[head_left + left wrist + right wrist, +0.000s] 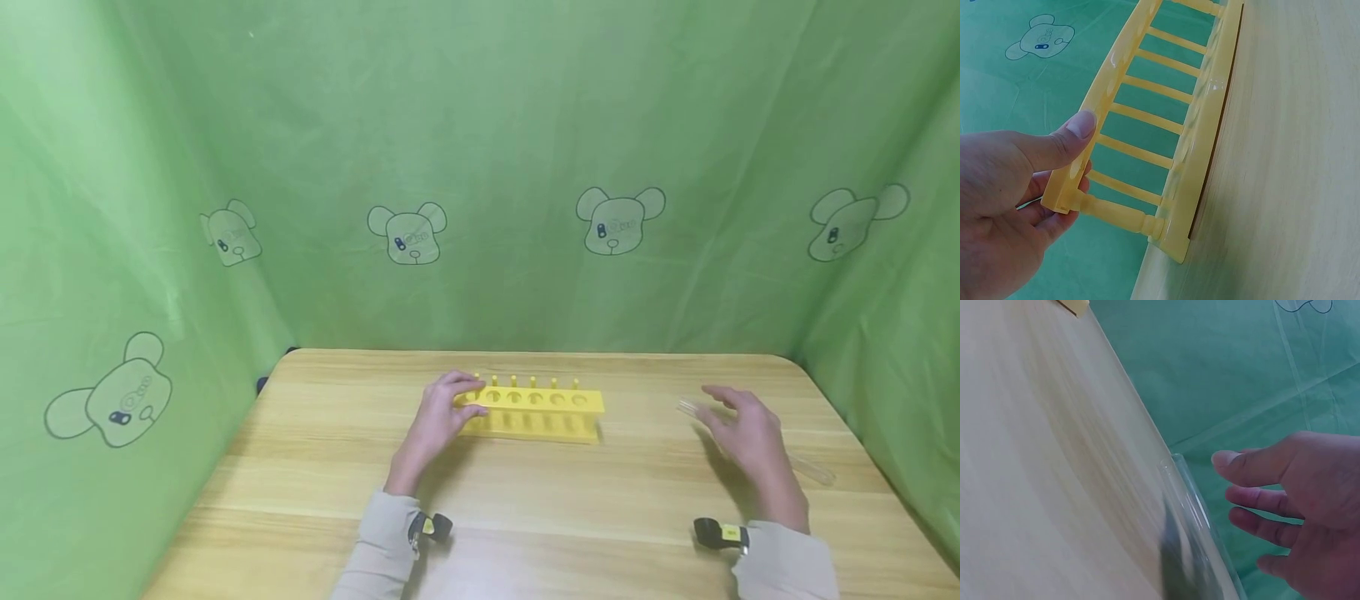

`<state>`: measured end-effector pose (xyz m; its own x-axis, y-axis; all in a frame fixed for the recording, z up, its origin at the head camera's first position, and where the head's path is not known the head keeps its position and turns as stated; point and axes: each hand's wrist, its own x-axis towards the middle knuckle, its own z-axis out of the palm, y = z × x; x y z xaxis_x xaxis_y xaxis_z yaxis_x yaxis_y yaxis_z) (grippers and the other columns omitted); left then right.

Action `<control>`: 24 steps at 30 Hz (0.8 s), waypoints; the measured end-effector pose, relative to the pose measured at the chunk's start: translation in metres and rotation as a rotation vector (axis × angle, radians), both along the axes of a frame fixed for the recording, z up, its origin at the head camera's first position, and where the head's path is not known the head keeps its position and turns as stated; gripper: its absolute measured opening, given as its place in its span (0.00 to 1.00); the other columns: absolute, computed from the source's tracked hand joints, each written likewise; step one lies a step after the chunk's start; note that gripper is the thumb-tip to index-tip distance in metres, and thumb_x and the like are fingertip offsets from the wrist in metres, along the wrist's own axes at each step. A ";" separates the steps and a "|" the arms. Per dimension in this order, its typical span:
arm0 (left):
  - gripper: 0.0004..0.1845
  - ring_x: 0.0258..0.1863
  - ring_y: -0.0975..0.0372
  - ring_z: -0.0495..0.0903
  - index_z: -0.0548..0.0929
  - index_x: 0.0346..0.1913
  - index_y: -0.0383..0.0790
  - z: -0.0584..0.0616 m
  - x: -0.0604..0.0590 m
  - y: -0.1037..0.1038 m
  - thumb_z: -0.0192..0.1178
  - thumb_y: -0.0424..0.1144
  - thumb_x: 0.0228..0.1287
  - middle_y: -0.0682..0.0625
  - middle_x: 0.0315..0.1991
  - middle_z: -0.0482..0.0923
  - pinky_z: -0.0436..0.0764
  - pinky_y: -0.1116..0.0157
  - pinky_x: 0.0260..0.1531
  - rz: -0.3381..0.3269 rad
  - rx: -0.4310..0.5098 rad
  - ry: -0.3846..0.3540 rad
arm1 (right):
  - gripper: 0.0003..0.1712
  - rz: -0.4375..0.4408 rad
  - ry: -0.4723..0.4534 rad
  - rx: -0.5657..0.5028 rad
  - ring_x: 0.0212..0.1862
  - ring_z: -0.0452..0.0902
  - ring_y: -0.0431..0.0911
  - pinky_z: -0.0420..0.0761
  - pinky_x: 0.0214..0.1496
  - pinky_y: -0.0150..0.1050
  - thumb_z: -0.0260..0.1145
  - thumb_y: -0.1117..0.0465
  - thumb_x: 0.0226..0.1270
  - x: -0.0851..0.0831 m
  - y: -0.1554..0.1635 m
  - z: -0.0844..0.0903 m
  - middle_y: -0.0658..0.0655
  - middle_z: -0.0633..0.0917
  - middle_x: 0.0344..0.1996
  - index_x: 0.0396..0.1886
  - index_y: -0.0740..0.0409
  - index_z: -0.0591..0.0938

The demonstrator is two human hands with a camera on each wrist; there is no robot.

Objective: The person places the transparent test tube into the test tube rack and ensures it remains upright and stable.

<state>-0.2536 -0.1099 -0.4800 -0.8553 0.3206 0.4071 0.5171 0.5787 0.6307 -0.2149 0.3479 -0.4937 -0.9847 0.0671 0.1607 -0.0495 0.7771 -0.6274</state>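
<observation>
A yellow test tube rack [540,400] stands upright on the table, its row of round holes facing up and a row of pegs along its back. My left hand [438,417] grips the rack's left end. In the left wrist view the thumb lies on the top plate of the rack [1107,94] and the fingers curl beneath. Over on the right, clear test tubes [812,472] lie on the table, partly hidden by my right hand [750,429]. The right wrist view shows that hand [1297,506] with parted fingers, holding nothing, beside the tubes [1192,494].
The wooden table [562,508] has rounded far corners. A green curtain [510,300] with printed bear heads surrounds it at the back and both sides. Each wrist wears a strap with a small black camera.
</observation>
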 end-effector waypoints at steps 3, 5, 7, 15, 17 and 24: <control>0.23 0.56 0.49 0.82 0.87 0.53 0.32 0.001 0.000 0.000 0.77 0.32 0.53 0.41 0.54 0.84 0.79 0.56 0.64 0.001 -0.002 -0.003 | 0.29 0.008 0.013 0.018 0.60 0.67 0.78 0.67 0.57 0.79 0.64 0.54 0.78 0.000 0.002 -0.002 0.81 0.73 0.60 0.68 0.69 0.73; 0.23 0.56 0.49 0.82 0.87 0.53 0.32 0.001 0.000 0.000 0.77 0.32 0.53 0.41 0.54 0.84 0.79 0.56 0.64 0.002 -0.002 -0.006 | 0.28 0.012 0.029 0.028 0.59 0.68 0.77 0.67 0.57 0.79 0.65 0.55 0.77 0.001 0.002 -0.004 0.81 0.74 0.59 0.67 0.69 0.74; 0.23 0.56 0.49 0.82 0.87 0.53 0.32 0.001 0.000 0.000 0.77 0.32 0.53 0.41 0.54 0.84 0.79 0.56 0.64 0.002 -0.001 -0.010 | 0.27 0.016 0.045 0.038 0.58 0.69 0.77 0.68 0.56 0.79 0.66 0.57 0.76 0.000 0.003 -0.005 0.81 0.75 0.57 0.66 0.70 0.74; 0.23 0.56 0.49 0.82 0.86 0.53 0.32 0.000 0.000 0.000 0.77 0.32 0.53 0.41 0.54 0.84 0.79 0.55 0.64 0.005 -0.002 -0.009 | 0.24 0.025 0.070 0.062 0.53 0.72 0.77 0.71 0.53 0.78 0.68 0.63 0.72 0.000 0.005 -0.011 0.82 0.77 0.53 0.62 0.71 0.77; 0.23 0.56 0.49 0.82 0.86 0.54 0.31 -0.001 0.000 0.000 0.77 0.32 0.53 0.41 0.54 0.84 0.79 0.55 0.64 0.004 0.000 -0.009 | 0.24 0.024 0.071 0.073 0.53 0.73 0.77 0.71 0.52 0.77 0.68 0.65 0.71 0.000 0.006 -0.011 0.82 0.77 0.52 0.62 0.71 0.77; 0.23 0.57 0.49 0.82 0.86 0.54 0.31 0.001 0.001 0.000 0.77 0.32 0.53 0.40 0.54 0.84 0.79 0.55 0.64 0.003 0.002 -0.006 | 0.24 0.008 0.064 0.088 0.52 0.73 0.77 0.71 0.53 0.76 0.68 0.67 0.69 0.000 0.007 -0.012 0.81 0.79 0.51 0.62 0.71 0.77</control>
